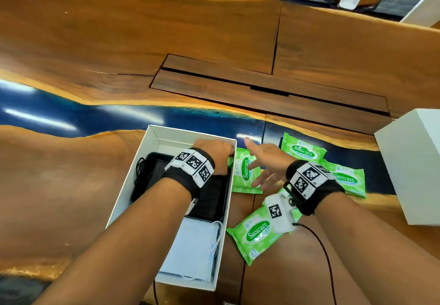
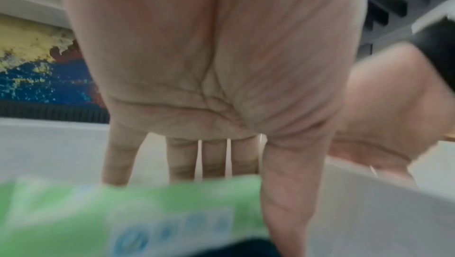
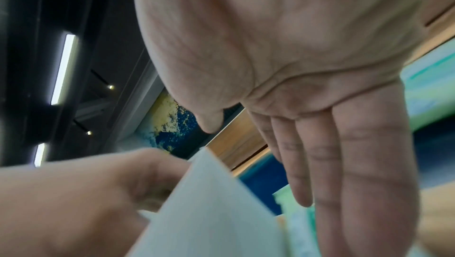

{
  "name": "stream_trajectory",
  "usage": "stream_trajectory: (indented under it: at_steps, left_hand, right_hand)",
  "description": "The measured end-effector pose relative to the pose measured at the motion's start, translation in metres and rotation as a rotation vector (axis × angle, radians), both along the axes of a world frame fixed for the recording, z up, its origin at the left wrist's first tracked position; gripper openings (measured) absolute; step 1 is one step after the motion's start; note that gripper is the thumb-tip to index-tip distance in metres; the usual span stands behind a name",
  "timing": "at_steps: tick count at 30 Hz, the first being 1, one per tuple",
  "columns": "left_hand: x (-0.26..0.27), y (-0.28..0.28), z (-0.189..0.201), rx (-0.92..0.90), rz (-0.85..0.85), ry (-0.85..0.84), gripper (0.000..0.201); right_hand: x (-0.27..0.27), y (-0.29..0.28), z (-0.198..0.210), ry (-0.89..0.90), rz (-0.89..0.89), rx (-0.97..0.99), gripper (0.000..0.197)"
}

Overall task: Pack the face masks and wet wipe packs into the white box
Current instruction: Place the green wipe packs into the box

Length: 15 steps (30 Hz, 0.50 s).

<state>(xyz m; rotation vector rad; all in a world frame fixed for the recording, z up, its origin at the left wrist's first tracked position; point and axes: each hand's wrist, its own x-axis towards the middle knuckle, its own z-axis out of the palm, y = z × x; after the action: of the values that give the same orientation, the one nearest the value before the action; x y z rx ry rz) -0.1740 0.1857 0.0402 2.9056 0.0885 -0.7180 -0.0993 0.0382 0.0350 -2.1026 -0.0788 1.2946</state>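
Observation:
The open white box (image 1: 152, 142) holds black face masks (image 1: 214, 200) and, at its near end, a stack of pale blue masks (image 1: 190, 252). My left hand (image 1: 219, 159) is inside the box at its far right corner. It pinches a green wet wipe pack (image 2: 123, 212) between thumb and fingers; in the head view only a sliver of this pack shows. My right hand (image 1: 262, 169) hovers open, fingers spread, just right of the box over another wipe pack (image 1: 245, 171). More wipe packs lie at the back (image 1: 303, 152), to the right (image 1: 347, 178) and nearer me (image 1: 257, 233).
A second white box or lid (image 1: 409, 169) stands at the right edge of the wood-and-blue-resin table (image 1: 71, 173). A dark cable (image 1: 326, 257) trails from my right wrist across the table. A recessed wooden panel (image 1: 262, 90) lies further back.

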Motion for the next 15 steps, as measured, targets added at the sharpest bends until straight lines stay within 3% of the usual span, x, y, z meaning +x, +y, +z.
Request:
stream_trajectory:
  at_steps: [3, 5, 7, 10, 12, 15]
  left_hand:
    - [0.002, -0.001, 0.02, 0.018, 0.033, -0.032, 0.037]
    - [0.003, -0.007, 0.035, 0.045, 0.073, -0.112, 0.035]
    - [0.004, -0.023, 0.044, 0.014, 0.098, -0.21, 0.025]
    - [0.003, -0.06, 0.044, -0.117, 0.104, -0.234, 0.021]
    - [0.001, -0.086, 0.035, -0.181, 0.104, -0.18, 0.024]
    - [-0.005, -0.119, 0.014, -0.228, 0.131, -0.074, 0.022]
  right_hand:
    - [0.019, -0.048, -0.024, -0.369, 0.163, -0.218, 0.054]
    - [0.025, -0.081, -0.042, -0.519, 0.302, -0.401, 0.049]
    - [0.023, -0.109, -0.06, -0.525, 0.387, -0.497, 0.07]
    - [0.014, -0.132, -0.08, -0.479, 0.431, -0.455, 0.101]
    - [0.009, -0.139, -0.089, -0.507, 0.393, -0.425, 0.105]
    - [0.01, -0.145, -0.092, -0.454, 0.294, -0.382, 0.095]
